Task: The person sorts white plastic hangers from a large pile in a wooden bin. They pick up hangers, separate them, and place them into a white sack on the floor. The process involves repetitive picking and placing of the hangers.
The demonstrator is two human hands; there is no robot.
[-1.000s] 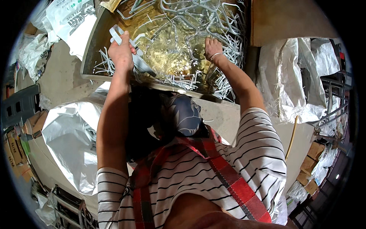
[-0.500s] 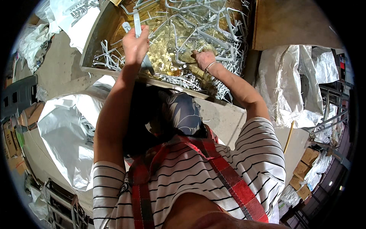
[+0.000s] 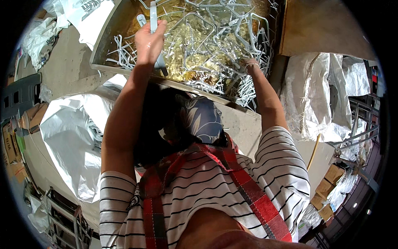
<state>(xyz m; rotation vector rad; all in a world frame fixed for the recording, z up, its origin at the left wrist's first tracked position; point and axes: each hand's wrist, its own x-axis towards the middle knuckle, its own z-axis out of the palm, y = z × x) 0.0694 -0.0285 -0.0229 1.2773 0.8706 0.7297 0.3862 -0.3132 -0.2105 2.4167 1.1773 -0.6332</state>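
Note:
In front of me is a metal tub [image 3: 108, 69] of yellowish, rippling water [image 3: 179, 52], with many pale grey-white bent plastic pieces [image 3: 195, 25] lying in it. My left hand [image 3: 150, 43] is closed above the tub's left part around flat grey plastic strips [image 3: 154, 15], whose ends stick out above and below the fist. At the right side of the tub, my right hand [image 3: 248, 64] reaches down into the water among the plastic pieces. Its fingers are hidden by splashing water and glare, so what it grips, if anything, cannot be made out.
Thin white plastic sticks [image 3: 124, 54] pile up in the tub's left corner, more [image 3: 246, 92] in the near right corner. A white sack [image 3: 76, 141] stands at my left, another [image 3: 311, 95] at my right. A brown board [image 3: 323, 27] lies beyond the tub's right side.
My right hand has moved right and deeper into the water, and the plastic pieces around it have shifted. My left hand still holds the grey strips in nearly the same place.

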